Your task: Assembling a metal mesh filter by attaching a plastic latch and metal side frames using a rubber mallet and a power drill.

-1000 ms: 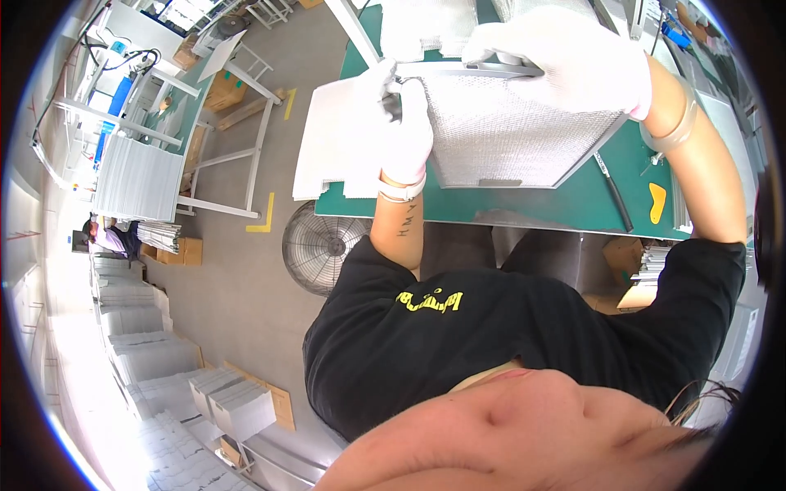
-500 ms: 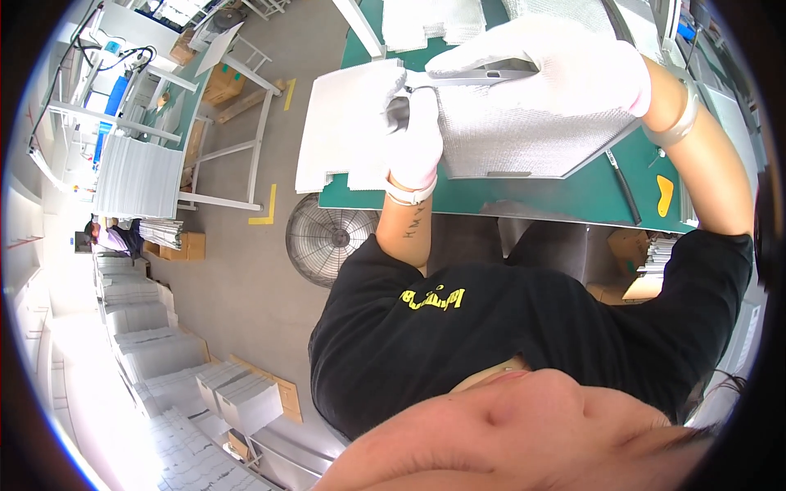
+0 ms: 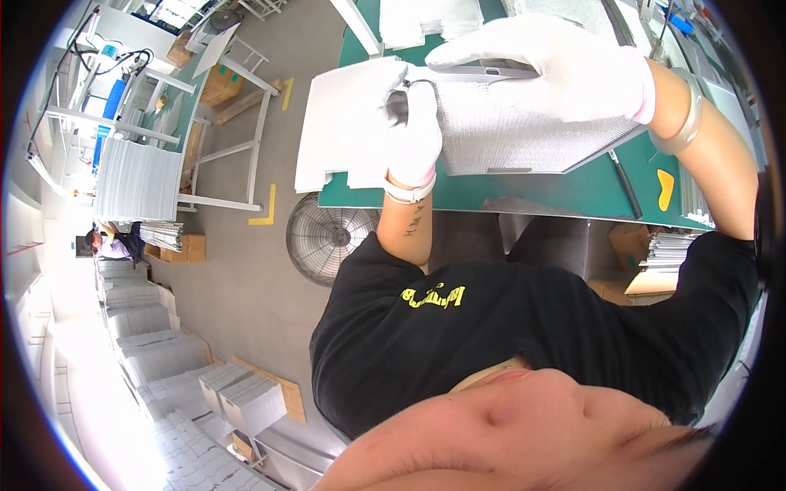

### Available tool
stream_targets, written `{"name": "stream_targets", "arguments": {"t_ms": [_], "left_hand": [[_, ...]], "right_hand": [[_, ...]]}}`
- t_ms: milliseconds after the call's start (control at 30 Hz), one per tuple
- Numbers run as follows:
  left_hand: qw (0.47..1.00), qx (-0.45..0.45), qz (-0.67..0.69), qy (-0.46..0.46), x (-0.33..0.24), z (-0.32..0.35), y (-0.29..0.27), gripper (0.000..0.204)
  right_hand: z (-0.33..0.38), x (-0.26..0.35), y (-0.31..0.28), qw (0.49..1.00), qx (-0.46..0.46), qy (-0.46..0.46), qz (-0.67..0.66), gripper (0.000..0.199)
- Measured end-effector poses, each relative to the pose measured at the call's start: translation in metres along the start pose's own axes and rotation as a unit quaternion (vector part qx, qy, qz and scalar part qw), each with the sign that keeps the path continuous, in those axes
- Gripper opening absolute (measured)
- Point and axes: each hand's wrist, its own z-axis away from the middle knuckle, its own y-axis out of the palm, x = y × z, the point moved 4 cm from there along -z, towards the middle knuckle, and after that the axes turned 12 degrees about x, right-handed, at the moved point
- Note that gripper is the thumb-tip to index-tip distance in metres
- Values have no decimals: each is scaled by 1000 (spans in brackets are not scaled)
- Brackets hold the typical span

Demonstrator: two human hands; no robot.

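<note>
A silver mesh panel (image 3: 524, 143) with a thin grey frame lies tilted over the green tabletop (image 3: 483, 192). My right hand (image 3: 565, 69), in a white glove, grips its far side, with the thumb stretched along a grey edge piece (image 3: 495, 70). At the panel's far left corner, my gloved left hand (image 3: 415, 127) has finger and thumb pinched on the end of a thin dark cord. Under and beside that hand rests a stack of white sheets (image 3: 327, 123) with notched edges. What my right fingers do behind the panel is hidden.
Right of the panel lie a black-handled tool (image 3: 626, 186) and a yellow flat piece (image 3: 665, 190). More mesh sheets (image 3: 430, 20) sit at the table's far side. A round floor fan (image 3: 337, 237) stands left of my legs. Stacked panels (image 3: 135, 180) rise by another workbench.
The near edge of the mesh panel has shifted slightly away from me. My right forearm has moved a little to the right; my left hand stays almost where it was.
</note>
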Motion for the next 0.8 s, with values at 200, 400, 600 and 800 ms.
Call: {"name": "stream_targets", "arguments": {"t_ms": [200, 400, 600, 800], "left_hand": [[998, -30, 47, -9, 6, 3, 4, 24], [997, 16, 69, -11, 5, 1, 2, 26], [999, 28, -26, 13, 6, -2, 1, 20], [999, 38, 32, 21, -3, -4, 0, 17]], "right_hand": [[13, 18, 7, 885, -20, 30, 463, 51], [4, 46, 21, 824, -121, 19, 553, 32], [0, 21, 18, 829, -113, -2, 548, 24], [-4, 21, 13, 863, -85, -39, 496, 26]]}}
